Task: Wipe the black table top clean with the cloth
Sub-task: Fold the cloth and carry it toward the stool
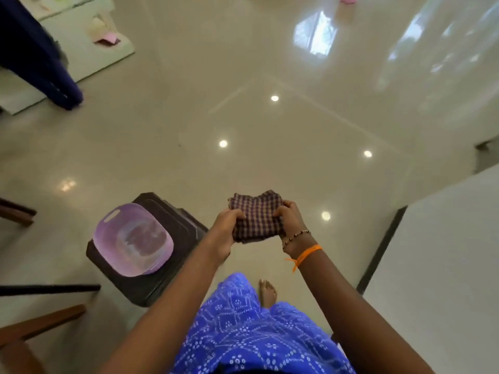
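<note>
A folded checked cloth [256, 215], dark purple and cream, hangs in the air in front of me above the floor. My left hand [225, 228] grips its left edge and my right hand [290, 218] grips its right edge, fingers curled round the fabric. To the left, lower down, stands a small black table [186, 228] or stool. A purple plastic basin [133, 240] sits on it and covers most of its top.
Glossy cream floor tiles spread ahead. A white surface with a dark edge [442, 265] rises at the right. Wooden chair parts [40, 322] and a black bar [48, 290] are at the lower left. Dark blue fabric [35, 52] hangs at the upper left. My bare foot [267, 292] is below.
</note>
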The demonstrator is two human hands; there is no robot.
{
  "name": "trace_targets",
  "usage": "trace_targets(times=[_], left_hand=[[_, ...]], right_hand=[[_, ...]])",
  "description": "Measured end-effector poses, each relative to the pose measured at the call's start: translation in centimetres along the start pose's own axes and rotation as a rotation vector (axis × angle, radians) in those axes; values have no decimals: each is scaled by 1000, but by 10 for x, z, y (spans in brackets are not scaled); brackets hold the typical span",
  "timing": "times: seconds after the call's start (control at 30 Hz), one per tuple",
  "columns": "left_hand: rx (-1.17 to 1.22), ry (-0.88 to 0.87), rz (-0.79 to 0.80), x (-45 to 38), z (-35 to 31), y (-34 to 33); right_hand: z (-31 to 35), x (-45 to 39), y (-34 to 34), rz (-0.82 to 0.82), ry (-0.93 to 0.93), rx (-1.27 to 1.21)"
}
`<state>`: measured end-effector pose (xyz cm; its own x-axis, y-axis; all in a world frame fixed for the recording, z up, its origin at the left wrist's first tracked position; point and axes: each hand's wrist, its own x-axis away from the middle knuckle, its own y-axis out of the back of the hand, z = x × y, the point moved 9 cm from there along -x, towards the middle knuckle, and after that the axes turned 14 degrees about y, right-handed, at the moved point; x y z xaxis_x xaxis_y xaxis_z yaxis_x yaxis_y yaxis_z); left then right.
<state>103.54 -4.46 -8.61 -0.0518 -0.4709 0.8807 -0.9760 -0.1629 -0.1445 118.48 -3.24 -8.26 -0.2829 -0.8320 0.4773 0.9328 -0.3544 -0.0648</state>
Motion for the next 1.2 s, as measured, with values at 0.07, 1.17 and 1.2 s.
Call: trace_targets(times=[0.07, 1.17, 1.2], left_hand=[[95, -8, -5, -18, -38, 6], [1369, -228, -677, -107, -375, 468], [1409, -237, -711, -102, -369, 477]], right_hand=[[15, -39, -33, 69, -18, 9], [11, -181, -792, 1253, -209, 693], [2, -169, -806, 1313, -190, 753]])
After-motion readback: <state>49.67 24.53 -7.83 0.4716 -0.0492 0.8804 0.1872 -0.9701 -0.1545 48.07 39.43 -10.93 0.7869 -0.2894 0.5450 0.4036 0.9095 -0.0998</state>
